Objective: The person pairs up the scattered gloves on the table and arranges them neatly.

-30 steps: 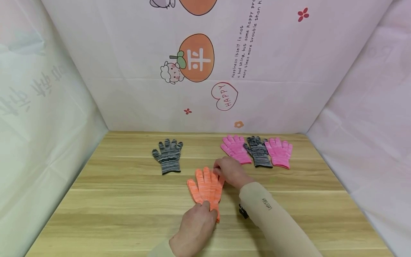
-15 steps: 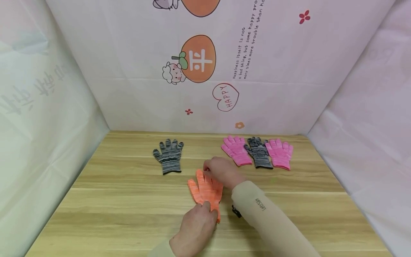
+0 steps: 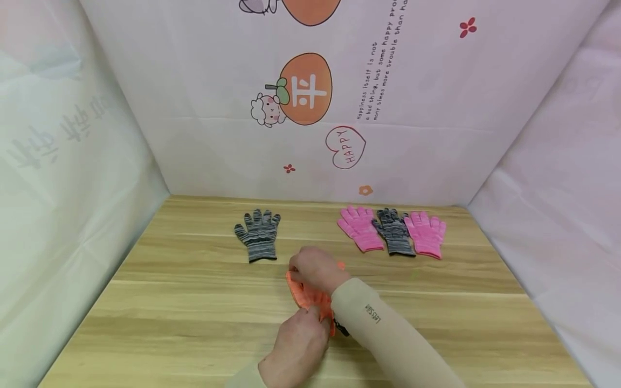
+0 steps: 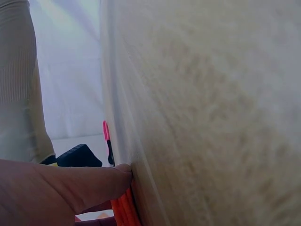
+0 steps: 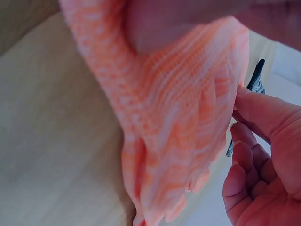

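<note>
An orange knit glove (image 3: 302, 293) lies on the wooden table, partly hidden under both hands. My left hand (image 3: 297, 339) pinches it at the cuff end; in the left wrist view the thumb (image 4: 106, 186) presses the orange cloth by the tabletop. My right hand (image 3: 317, 268) reaches across the glove and covers most of its fingers. Seen from the right wrist, thumb and index finger of that hand (image 5: 268, 165) pinch the glove's edge, while the knit (image 5: 178, 113) bunches in folds. Blurred left-hand fingers (image 5: 164, 28) press on it at the top.
A grey-black striped glove (image 3: 261, 234) lies flat at back left. At back right, a pink glove (image 3: 360, 229), another striped glove (image 3: 395, 234) and a second pink glove (image 3: 427, 233) lie side by side. White printed cloth (image 3: 218, 140) walls the back and sides.
My right hand has moved left across the orange glove, from its little finger to its thumb side. The glove has gone from flat to bunched. My left hand stays at the cuff.
</note>
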Demonstrator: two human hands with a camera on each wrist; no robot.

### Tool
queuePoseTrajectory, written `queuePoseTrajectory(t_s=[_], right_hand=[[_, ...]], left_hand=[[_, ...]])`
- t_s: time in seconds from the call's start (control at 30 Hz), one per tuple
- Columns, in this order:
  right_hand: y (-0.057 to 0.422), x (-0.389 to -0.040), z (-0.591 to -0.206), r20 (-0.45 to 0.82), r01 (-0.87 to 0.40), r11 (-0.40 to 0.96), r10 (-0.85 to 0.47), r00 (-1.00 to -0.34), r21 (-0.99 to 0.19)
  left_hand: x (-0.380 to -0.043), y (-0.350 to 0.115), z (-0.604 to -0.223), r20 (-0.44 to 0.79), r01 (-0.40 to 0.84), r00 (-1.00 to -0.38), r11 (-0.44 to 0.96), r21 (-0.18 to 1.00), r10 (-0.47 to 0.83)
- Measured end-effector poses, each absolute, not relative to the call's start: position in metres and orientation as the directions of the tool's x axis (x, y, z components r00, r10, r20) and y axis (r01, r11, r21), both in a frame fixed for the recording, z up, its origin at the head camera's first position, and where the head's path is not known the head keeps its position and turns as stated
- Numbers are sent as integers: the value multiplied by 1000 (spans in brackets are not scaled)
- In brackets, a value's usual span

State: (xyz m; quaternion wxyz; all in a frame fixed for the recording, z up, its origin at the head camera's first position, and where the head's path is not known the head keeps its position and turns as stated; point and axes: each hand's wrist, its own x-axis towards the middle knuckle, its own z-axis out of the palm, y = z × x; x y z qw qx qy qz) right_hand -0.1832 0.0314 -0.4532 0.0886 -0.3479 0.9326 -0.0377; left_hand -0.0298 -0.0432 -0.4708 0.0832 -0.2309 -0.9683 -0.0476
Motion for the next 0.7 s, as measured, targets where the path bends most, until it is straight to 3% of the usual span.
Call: queuePoseTrajectory(t_s=[0.47, 0.7], right_hand=[[30, -182, -449, -128, -578, 781, -615, -778, -235], [30, -183, -452, -154, -573, 776, -620, -769, -263]], left_hand=[[-31, -43, -469, 133, 456, -887, 886, 85, 443], [-29, -43, -470, 182, 451, -884, 887, 99, 430]])
